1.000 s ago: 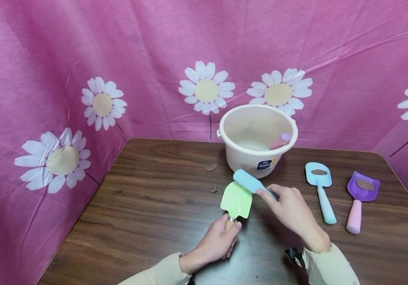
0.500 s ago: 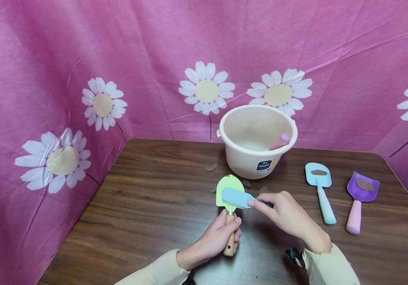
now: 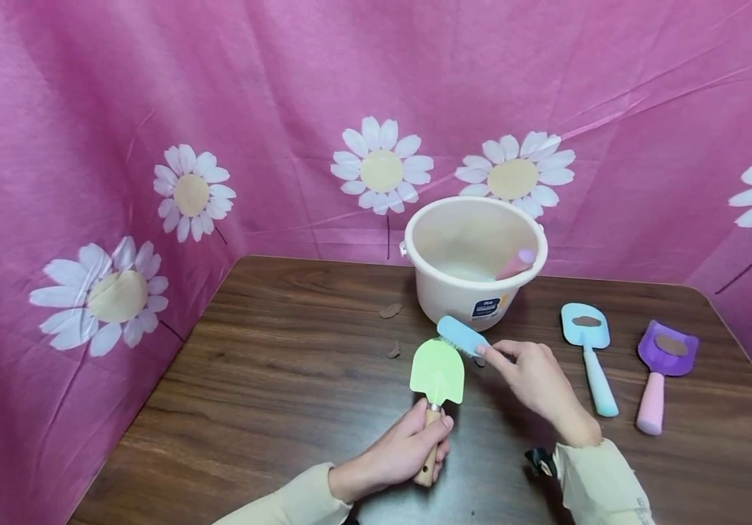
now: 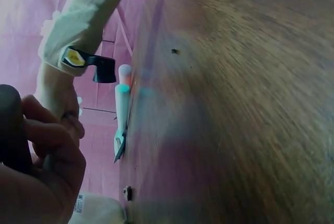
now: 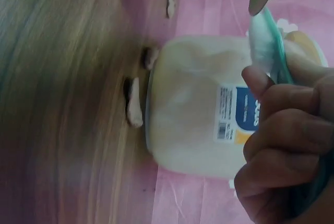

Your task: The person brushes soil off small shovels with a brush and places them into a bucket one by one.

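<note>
Seemingly brushing: the left hand (image 3: 410, 446) grips a light-green, wooden-handled trowel (image 3: 437, 370) before the cream plastic bucket (image 3: 448, 295), the right hand (image 3: 536, 379) a pale-blue bristle brush (image 3: 462, 335) at the trowel's tip; the next stroke needs steadiness.

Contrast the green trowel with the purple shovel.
The green trowel has a wooden handle; the purple shovel has a pink one. The left hand grips the trowel; the shovel lies on the table. The trowel's blade looks bare; the shovel's bears a brown patch. Both have broad blades.
</note>
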`<state>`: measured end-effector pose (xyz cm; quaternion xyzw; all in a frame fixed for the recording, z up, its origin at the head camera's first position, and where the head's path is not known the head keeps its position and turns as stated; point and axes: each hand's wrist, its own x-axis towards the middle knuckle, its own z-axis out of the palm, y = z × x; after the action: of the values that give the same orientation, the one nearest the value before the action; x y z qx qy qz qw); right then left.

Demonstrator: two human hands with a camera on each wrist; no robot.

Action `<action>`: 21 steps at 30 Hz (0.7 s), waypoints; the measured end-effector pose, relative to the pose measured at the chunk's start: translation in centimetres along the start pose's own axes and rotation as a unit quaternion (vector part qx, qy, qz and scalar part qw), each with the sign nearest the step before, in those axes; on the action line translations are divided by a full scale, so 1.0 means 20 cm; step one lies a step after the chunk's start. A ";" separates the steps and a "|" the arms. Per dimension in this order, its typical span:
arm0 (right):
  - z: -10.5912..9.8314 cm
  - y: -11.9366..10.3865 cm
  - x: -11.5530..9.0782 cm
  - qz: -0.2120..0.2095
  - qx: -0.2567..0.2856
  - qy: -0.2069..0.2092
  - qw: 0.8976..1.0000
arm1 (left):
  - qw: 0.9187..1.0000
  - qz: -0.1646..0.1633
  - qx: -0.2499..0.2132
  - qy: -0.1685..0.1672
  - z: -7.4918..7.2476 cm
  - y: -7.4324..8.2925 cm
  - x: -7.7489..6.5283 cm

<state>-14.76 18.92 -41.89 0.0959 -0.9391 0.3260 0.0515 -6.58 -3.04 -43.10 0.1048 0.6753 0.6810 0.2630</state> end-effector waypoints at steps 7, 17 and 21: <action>-0.01 -0.11 -0.04 -0.082 0.016 -0.001 0.997 | 0.998 0.006 0.041 0.036 0.00 0.01 0.01; 0.01 -0.22 -0.09 -0.194 -0.016 -0.037 0.980 | 0.997 0.016 0.072 0.032 -0.01 0.01 0.02; 0.00 -0.20 -0.07 -0.156 -0.027 -0.033 0.987 | 0.994 0.015 0.095 0.042 0.00 0.00 0.02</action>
<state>-12.59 16.06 -39.77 0.2506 -0.9224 0.2847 0.0733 -6.97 -2.87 -43.20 0.1104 0.7459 0.6214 0.2130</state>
